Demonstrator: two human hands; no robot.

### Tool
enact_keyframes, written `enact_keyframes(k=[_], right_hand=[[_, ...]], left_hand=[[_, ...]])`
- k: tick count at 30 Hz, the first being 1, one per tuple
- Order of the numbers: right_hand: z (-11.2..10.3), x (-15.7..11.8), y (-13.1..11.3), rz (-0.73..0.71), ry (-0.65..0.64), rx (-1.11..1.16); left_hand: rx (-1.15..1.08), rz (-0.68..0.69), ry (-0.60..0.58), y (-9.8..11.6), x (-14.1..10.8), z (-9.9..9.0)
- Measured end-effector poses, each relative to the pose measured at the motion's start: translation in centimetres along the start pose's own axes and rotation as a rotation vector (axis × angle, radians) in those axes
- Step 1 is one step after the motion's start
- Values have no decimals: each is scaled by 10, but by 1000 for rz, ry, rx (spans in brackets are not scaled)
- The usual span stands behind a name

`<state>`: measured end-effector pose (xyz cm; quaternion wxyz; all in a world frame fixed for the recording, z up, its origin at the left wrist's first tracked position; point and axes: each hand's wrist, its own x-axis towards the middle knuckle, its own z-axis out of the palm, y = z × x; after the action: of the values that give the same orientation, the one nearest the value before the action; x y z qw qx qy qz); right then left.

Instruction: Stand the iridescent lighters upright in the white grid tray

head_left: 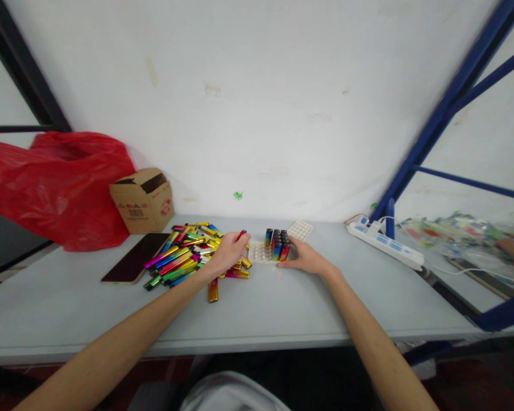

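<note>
A person's two bare forearms reach forward, angling inward from the lower corners of the view. The bare left hand (230, 251), its fingers curled in a closed pinch, is raised slightly with the back of the hand up. The bare right hand (304, 257) opens toward the left one, thumb and fingers spread in a C-shaped grip, the wrist nearly straight.

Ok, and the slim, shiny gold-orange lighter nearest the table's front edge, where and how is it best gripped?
I would pinch the lighter by both long sides near its front end, coming from the table's front edge: it lies flat, pointing toward the person, with bare table around that end, while the pile crowds the other.
</note>
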<state>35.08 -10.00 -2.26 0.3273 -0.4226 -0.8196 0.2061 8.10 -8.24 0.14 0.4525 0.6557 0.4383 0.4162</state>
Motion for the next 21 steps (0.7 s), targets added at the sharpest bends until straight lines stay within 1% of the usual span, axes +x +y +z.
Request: enact_keyframes(k=[3,7,10,14,16,19,21], right_hand=[[0,0,-1,0,1,0],[-1,0,-3,9,-9,-11],[-1,0,-3,5,-5,-16],[-1,0,-2,20,12,-29],[0,1,-1,16,8,-24],[0,1,-1,1,1,-14],[0,1,-1,-5,-2,-19]], left_hand=[[36,26,32,0,0,-1],[6,45,-54,1,0,-2],[7,64,-80,3,0,-2],[-81,41,-126,3,-1,2],[-96,42,-102,2,-2,4],[-34,63,-46,3,-3,4],[36,90,-62,7,-2,4]])
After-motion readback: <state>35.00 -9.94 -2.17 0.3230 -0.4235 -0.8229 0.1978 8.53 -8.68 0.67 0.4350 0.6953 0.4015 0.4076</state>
